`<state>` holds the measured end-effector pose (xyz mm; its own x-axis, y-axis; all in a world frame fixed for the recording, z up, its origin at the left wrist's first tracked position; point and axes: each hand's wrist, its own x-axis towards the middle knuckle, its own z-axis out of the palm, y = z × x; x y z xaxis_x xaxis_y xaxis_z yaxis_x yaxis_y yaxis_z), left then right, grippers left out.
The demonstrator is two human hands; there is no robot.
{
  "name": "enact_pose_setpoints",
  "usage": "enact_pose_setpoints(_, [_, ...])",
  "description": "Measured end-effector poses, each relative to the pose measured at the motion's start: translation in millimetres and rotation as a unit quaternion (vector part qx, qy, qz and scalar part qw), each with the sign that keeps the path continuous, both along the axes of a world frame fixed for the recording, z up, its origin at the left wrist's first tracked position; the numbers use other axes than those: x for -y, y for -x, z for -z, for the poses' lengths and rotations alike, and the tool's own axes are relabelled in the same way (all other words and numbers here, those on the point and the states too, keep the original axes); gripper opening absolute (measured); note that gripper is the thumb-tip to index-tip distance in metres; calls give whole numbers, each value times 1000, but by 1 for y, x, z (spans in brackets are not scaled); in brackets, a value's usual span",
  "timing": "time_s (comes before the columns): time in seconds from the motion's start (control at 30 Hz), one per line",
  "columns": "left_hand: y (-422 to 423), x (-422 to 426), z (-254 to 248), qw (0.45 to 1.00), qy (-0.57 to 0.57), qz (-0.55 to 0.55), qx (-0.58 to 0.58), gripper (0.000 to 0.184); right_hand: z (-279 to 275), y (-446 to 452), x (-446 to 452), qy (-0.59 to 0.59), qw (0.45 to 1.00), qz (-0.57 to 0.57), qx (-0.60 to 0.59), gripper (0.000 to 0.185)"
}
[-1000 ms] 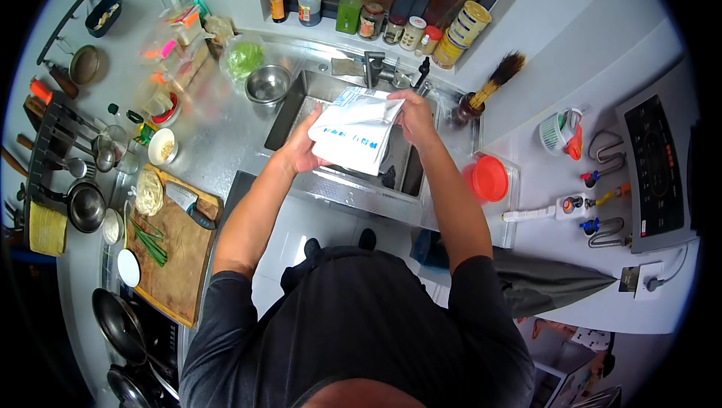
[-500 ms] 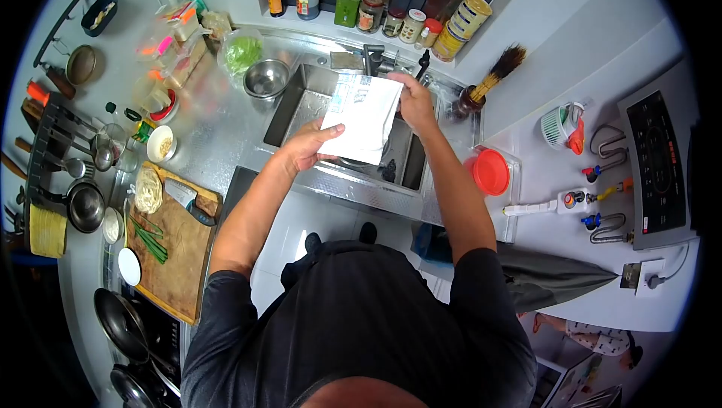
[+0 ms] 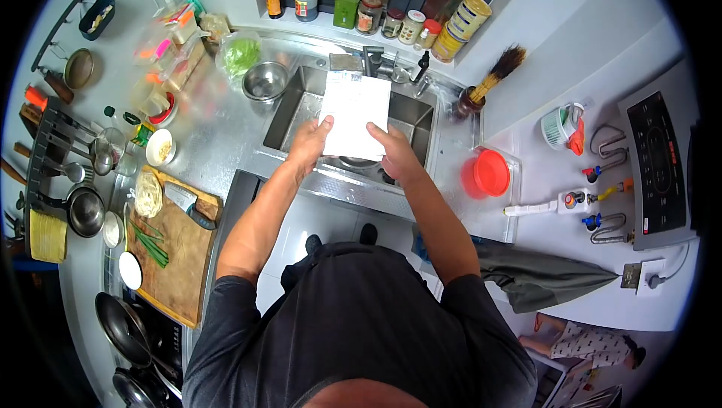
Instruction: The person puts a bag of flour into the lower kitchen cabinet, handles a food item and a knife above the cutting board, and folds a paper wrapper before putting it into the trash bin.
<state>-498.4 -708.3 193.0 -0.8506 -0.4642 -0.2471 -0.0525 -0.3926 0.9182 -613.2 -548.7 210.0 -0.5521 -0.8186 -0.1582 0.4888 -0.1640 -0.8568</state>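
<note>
A white rectangular packet (image 3: 356, 111) is held flat above the steel sink (image 3: 413, 124). My left hand (image 3: 309, 142) grips its left edge, thumb on top. On the opposite edge, my right hand (image 3: 394, 151) holds the lower right corner, also with the thumb on top. The fingers under the packet are hidden. The faucet (image 3: 371, 58) stands just behind the packet's far edge, and a steel bowl (image 3: 265, 81) sits on the counter left of the sink.
At the left, a cutting board (image 3: 174, 265) bears a knife (image 3: 189, 205) and green stalks (image 3: 151, 242). A red basin (image 3: 490, 173) is right of the sink. Jars (image 3: 369, 15) line the windowsill. Another person (image 3: 594, 340) is at the lower right.
The packet has been turned and straightened, now showing a mostly plain white face. My right hand has moved from its far right corner down to its near right edge.
</note>
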Motion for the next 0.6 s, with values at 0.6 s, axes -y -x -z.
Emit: enact_pose_setpoints(0.6, [-15,-17,-16,1000,16,-20,2,31,8,7,3,22,998,24,-47,36])
